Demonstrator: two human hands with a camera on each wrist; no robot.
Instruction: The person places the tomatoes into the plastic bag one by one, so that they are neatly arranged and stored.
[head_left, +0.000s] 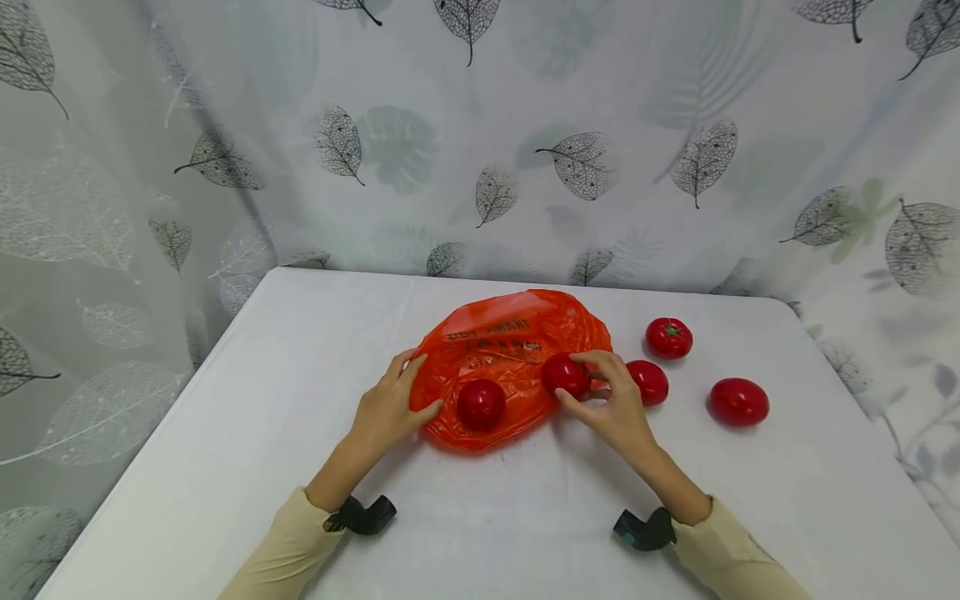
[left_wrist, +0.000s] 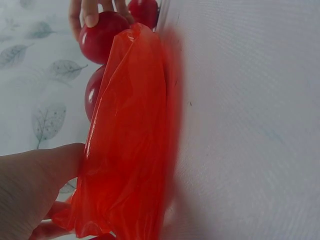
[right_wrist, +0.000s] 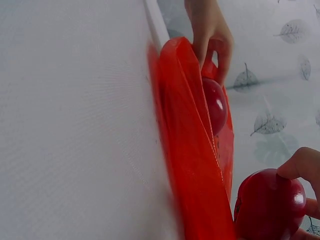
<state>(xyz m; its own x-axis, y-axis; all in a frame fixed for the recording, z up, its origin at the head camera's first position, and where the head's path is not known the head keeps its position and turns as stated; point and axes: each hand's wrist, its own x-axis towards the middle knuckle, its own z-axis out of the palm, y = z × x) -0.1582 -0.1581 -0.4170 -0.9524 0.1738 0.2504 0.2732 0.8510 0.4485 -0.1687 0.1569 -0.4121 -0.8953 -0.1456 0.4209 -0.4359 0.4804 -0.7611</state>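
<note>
An orange-red plastic bag point(head_left: 510, 333) with dark printed letters lies on the white table. My left hand point(head_left: 386, 408) holds the bag's left edge, the thumb towards the front and the fingers further back. One red tomato point(head_left: 481, 405) lies on the bag near that hand. Over the bag's right part, my right hand point(head_left: 618, 404) grips a second tomato point(head_left: 564, 375) between thumb and fingers. The right wrist view shows this held tomato point(right_wrist: 270, 205) just beside the bag point(right_wrist: 192, 150). In the left wrist view, the bag point(left_wrist: 125, 120) partly hides the tomatoes.
Right of the bag are three more tomatoes: one close behind the right hand point(head_left: 649, 383), one with a green stem mark point(head_left: 669, 338), and one further right point(head_left: 738, 402). A leaf-patterned curtain point(head_left: 480, 150) hangs behind the white table point(head_left: 225, 467).
</note>
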